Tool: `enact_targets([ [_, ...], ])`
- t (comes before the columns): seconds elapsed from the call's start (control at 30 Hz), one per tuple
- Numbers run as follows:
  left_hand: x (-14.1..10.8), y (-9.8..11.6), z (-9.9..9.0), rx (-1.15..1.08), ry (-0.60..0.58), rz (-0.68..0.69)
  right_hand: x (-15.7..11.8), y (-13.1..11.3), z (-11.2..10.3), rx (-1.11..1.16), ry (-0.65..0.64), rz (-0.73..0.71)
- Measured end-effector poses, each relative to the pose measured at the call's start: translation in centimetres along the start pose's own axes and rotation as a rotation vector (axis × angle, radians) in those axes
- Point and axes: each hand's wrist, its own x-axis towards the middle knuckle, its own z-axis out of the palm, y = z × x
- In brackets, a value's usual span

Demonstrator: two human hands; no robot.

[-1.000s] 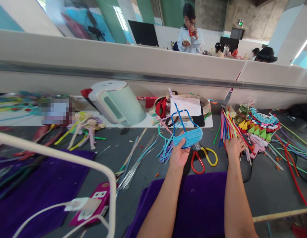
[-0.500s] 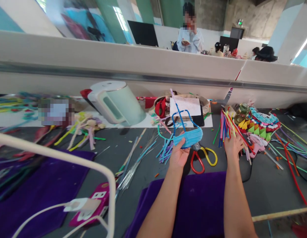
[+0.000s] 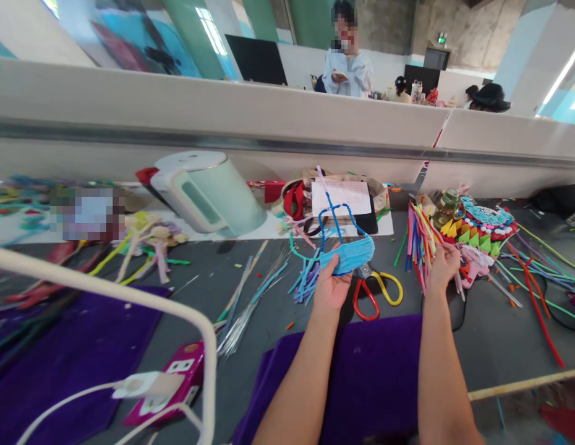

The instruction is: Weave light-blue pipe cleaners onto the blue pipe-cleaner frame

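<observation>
My left hand (image 3: 332, 285) holds a light blue pipe-cleaner piece (image 3: 355, 254) by its lower left edge. Dark blue stems rise from that piece in an outline, with a lilac tip on top. My right hand (image 3: 445, 266) is pinched at the right side of a bundle of colourful pipe cleaners (image 3: 420, 244); what lies between its fingertips is too small to make out. Scissors (image 3: 367, 300) with one red and one yellow handle rest just right of my left hand. Short blue and purple pieces (image 3: 306, 281) lie behind the left hand.
A pale green kettle (image 3: 213, 194) stands at the back left. Thin wires (image 3: 250, 309), a magenta power strip (image 3: 190, 364) and purple cloth (image 3: 375, 371) lie nearer. A glass jar (image 3: 447, 207) is at the back right. Beyond the partition (image 3: 269, 114) a person (image 3: 347, 71) stands.
My right hand has drawn its fingers together and shifted toward the bundle's right side. My left hand still holds the blue piece. The whole view has shifted slightly.
</observation>
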Motion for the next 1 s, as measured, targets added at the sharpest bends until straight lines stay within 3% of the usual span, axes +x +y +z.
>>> enact_targets([
  [0.07, 0.0, 0.1, 0.1, -0.028, 0.003, 0.001, 0.7, 0.1, -0.9, 0.027, 0.137, -0.034],
  [0.13, 0.1, 0.2, 0.1, -0.043, 0.005, -0.004, 1.2, 0.1, -1.5, 0.025, 0.183, -0.054],
  [0.33, 0.3, -0.2, -0.1, 0.073, -0.021, 0.001, 1.1, -0.3, -1.5, -0.041, 0.09, -0.071],
  [0.5, 0.1, -0.3, -0.1, 0.154, -0.08, 0.045, 1.1, 0.5, -1.4, -0.09, 0.093, -0.1],
  [0.77, -0.1, -0.2, -0.1, 0.196, -0.143, 0.024, 0.4, 1.3, -0.7, -0.209, -0.084, -0.085],
  [1.0, 0.1, -0.3, -0.4, 0.198, -0.129, 0.017, 0.4, 1.2, -1.0, -0.245, -0.084, -0.084],
])
